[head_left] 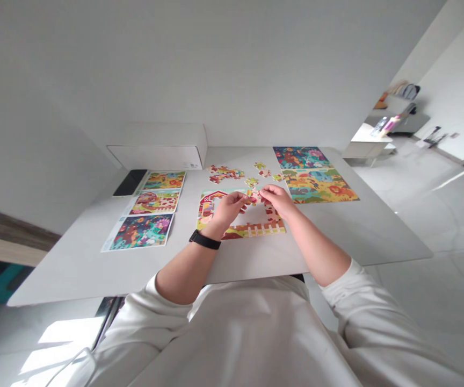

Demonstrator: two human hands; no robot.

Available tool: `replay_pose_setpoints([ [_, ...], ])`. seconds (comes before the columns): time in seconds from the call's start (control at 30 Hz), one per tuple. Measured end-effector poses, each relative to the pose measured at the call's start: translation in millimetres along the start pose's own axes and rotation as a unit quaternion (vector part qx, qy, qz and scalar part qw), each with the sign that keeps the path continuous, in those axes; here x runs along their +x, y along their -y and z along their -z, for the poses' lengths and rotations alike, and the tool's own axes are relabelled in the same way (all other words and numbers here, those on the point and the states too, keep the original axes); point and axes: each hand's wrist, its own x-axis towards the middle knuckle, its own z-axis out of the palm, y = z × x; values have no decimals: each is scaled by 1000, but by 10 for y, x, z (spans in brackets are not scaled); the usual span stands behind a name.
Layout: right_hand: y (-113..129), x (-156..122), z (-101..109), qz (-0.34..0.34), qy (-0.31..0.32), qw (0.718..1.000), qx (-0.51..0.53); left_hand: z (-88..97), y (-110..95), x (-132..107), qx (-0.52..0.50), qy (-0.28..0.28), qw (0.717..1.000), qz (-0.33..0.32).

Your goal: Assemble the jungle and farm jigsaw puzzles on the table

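A farm jigsaw puzzle (238,232) lies partly put together on the table, its border joined around a bare middle. Over its upper part, my left hand (230,208) is closed in a pinch on a small yellow and red puzzle piece (251,198). Close beside it, my right hand (277,199) pinches a pinkish puzzle piece (255,192). The two pieces are nearly touching, and fingertips cover parts of both. Beyond the hands are several loose puzzle pieces (251,182) and a small joined cluster (226,175).
Three picture sheets (153,202) lie at the left beside a black phone (130,183). A white box (155,156) stands against the wall. Two finished puzzles, one dark blue (302,157) and one yellow (320,185), lie at the right. The table's (369,236) right edge borders open floor.
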Motion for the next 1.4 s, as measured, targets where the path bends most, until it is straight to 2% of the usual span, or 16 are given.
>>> replay_pose_setpoints([
  [0.27,63,-18,15,0,-10,1000,1,27,87,72,11,-30,999,-19],
  [0.5,113,14,149,4,-31,1000,1,65,99,48,42,-35,998,-26],
  [0.9,100,17,206,-4,-5,1000,-17,34,37,34,37,-41,998,-27],
  [1.17,15,36,209,-6,34,998,-45,70,24,33,47,-72,996,-32],
  [1.3,40,19,213,-15,60,997,-56,55,17,2,142,-80,984,-72],
  [1.4,66,1,220,-23,85,993,-76,8,4,-48,164,-33,978,-126],
])
